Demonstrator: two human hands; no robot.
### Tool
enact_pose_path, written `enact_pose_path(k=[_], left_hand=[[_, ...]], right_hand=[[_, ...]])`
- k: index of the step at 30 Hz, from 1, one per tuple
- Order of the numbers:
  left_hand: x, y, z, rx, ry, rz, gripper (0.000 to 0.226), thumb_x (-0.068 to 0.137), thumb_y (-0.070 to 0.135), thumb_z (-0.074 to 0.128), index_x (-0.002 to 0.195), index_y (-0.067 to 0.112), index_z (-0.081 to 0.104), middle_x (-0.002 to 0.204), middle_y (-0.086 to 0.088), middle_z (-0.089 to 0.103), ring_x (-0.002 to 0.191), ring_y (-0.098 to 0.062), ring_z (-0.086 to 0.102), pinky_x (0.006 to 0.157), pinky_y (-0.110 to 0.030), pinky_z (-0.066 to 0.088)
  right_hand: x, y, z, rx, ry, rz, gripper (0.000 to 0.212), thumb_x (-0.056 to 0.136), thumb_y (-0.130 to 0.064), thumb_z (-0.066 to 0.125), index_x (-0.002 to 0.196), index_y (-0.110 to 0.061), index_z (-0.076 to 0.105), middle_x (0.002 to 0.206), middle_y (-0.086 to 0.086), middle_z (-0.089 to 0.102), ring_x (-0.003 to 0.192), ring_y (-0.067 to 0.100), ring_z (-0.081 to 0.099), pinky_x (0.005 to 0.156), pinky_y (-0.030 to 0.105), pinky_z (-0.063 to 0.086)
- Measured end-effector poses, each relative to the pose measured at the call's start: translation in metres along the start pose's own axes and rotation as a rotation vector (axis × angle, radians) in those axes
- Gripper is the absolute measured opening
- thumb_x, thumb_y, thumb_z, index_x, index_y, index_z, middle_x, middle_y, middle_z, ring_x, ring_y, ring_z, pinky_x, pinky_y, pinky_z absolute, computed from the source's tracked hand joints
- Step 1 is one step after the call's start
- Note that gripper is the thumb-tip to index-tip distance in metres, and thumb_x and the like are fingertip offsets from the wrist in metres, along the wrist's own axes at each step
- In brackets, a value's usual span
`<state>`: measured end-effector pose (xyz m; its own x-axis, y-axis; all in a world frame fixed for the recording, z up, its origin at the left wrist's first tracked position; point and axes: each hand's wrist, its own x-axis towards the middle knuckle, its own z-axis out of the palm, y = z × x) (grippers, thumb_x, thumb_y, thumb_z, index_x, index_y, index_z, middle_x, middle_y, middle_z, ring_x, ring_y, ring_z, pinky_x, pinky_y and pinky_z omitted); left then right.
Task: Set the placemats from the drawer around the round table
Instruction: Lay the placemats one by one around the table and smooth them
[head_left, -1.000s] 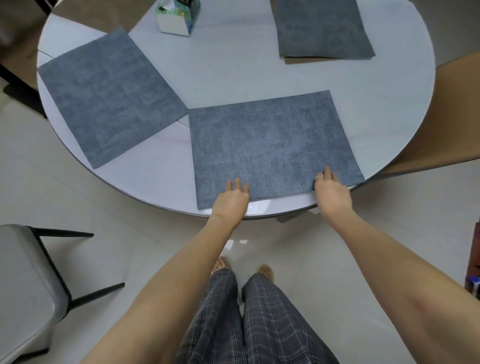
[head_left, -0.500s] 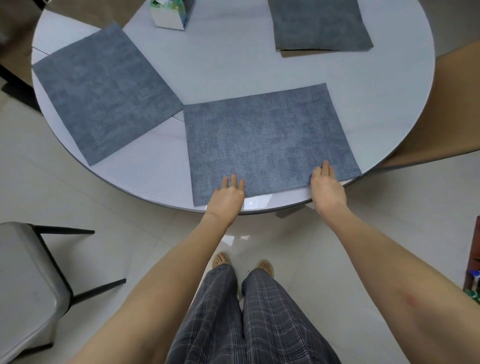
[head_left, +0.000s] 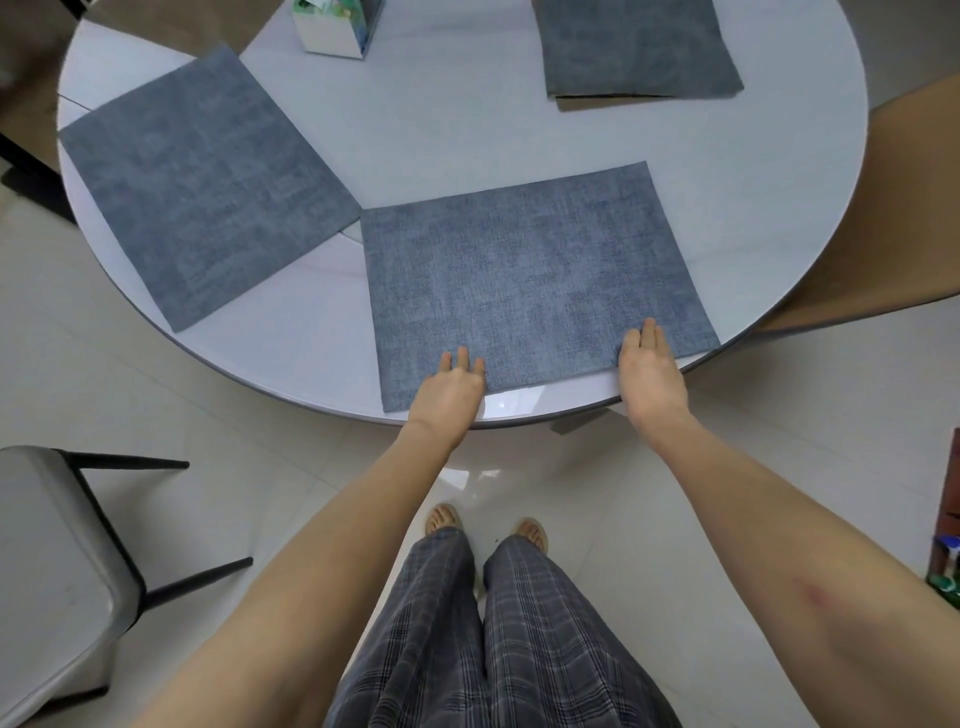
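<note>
Placemat (head_left: 530, 280) lies flat at the near edge of the round table (head_left: 441, 130); left hand (head_left: 453, 389) and right hand (head_left: 647, 371) press straight fingers on its near edge.

Bare forearms, grey plaid trousers (head_left: 467, 649), open-toed sandals (head_left: 441, 519)
</note>
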<state>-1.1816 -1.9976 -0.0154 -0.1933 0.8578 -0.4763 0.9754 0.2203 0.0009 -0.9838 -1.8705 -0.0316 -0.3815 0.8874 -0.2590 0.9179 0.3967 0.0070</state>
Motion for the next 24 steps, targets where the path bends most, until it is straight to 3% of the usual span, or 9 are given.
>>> enact_pose_path(k=[4, 7, 9, 11, 12, 15, 17, 20, 24], left_hand=[[-0.001, 0.000, -0.002, -0.058, -0.021, -0.014, 0.044, 0.101, 0.015, 0.044, 0.142, 0.003, 0.033, 0.149, -0.018, 0.028, 0.139, -0.036, 0.029, 0.090, -0.042, 0.047], [0.004, -0.003, -0.014, -0.046, 0.070, -0.011, 0.032, 0.102, 0.030, 0.042, 0.121, 0.007, 0.054, 0.124, -0.012, 0.054, 0.112, -0.032, 0.055, 0.071, -0.038, 0.043], [0.009, -0.007, -0.023, -0.041, 0.145, -0.025, 0.031, 0.097, 0.035, 0.051, 0.117, 0.012, 0.056, 0.114, -0.010, 0.061, 0.101, -0.030, 0.061, 0.066, -0.033, 0.039], [0.016, -0.013, -0.026, -0.049, 0.166, -0.019, 0.062, 0.088, 0.044, 0.063, 0.139, 0.018, 0.039, 0.125, -0.008, 0.051, 0.113, -0.028, 0.052, 0.071, -0.035, 0.042], [0.020, -0.016, -0.026, -0.047, 0.163, -0.001, 0.082, 0.083, 0.049, 0.067, 0.148, 0.020, 0.027, 0.133, -0.009, 0.043, 0.121, -0.027, 0.044, 0.082, -0.037, 0.044], [0.039, -0.028, -0.030, -0.052, 0.112, 0.059, 0.107, 0.077, 0.062, 0.066, 0.155, 0.025, 0.003, 0.157, -0.012, 0.013, 0.146, -0.032, 0.010, 0.118, -0.048, 0.017], [0.057, -0.030, -0.034, -0.171, 0.108, 0.052, 0.099, 0.084, 0.064, 0.055, 0.155, 0.027, -0.002, 0.162, -0.008, -0.004, 0.149, -0.031, -0.009, 0.120, -0.053, 0.003], [0.084, -0.017, -0.035, -0.302, 0.193, 0.030, 0.075, 0.098, 0.055, 0.035, 0.155, 0.027, -0.003, 0.162, -0.004, -0.012, 0.149, -0.029, -0.014, 0.119, -0.055, 0.001], [0.105, 0.003, -0.026, -0.223, 0.128, -0.002, 0.067, 0.100, 0.056, 0.019, 0.154, 0.030, -0.009, 0.161, 0.000, -0.019, 0.147, -0.030, -0.019, 0.113, -0.062, -0.011]], right_hand=[[-0.002, -0.001, -0.004, 0.070, -0.023, 0.035, 0.045, 0.091, 0.007, 0.042, 0.135, 0.006, 0.035, 0.153, 0.026, 0.021, 0.144, 0.034, 0.021, 0.117, 0.040, 0.025], [-0.001, -0.008, -0.011, 0.084, 0.023, 0.031, 0.041, 0.093, -0.012, 0.043, 0.132, 0.002, 0.040, 0.147, 0.023, 0.036, 0.138, 0.033, 0.031, 0.114, 0.044, 0.028], [0.001, -0.016, -0.015, 0.072, 0.089, -0.057, 0.045, 0.096, -0.022, 0.040, 0.136, -0.002, 0.038, 0.151, 0.019, 0.032, 0.142, 0.030, 0.026, 0.117, 0.044, 0.022], [0.004, -0.027, -0.013, 0.091, 0.078, -0.203, 0.052, 0.099, -0.029, 0.037, 0.145, -0.007, 0.029, 0.158, 0.015, 0.016, 0.148, 0.027, 0.012, 0.120, 0.044, 0.011], [0.007, -0.034, -0.008, 0.084, 0.053, -0.278, 0.056, 0.099, -0.033, 0.035, 0.149, -0.011, 0.023, 0.160, 0.012, 0.010, 0.148, 0.025, 0.005, 0.121, 0.044, 0.007], [0.020, -0.052, 0.008, 0.037, 0.004, -0.399, 0.061, 0.100, -0.043, 0.029, 0.153, -0.019, 0.009, 0.161, 0.005, 0.000, 0.149, 0.022, -0.003, 0.121, 0.043, 0.000], [0.030, -0.058, 0.015, 0.026, 0.019, -0.416, 0.061, 0.099, -0.047, 0.020, 0.153, -0.021, 0.008, 0.161, 0.004, 0.003, 0.149, 0.022, 0.000, 0.121, 0.042, 0.000], [0.040, -0.057, 0.021, 0.033, 0.062, -0.419, 0.062, 0.096, -0.046, 0.012, 0.152, -0.019, 0.016, 0.160, 0.005, 0.013, 0.148, 0.022, 0.012, 0.121, 0.038, 0.004], [0.045, -0.024, 0.025, 0.082, 0.119, -0.257, 0.061, 0.098, -0.046, 0.016, 0.151, -0.017, 0.020, 0.159, 0.006, 0.018, 0.147, 0.024, 0.015, 0.120, 0.039, 0.008]])
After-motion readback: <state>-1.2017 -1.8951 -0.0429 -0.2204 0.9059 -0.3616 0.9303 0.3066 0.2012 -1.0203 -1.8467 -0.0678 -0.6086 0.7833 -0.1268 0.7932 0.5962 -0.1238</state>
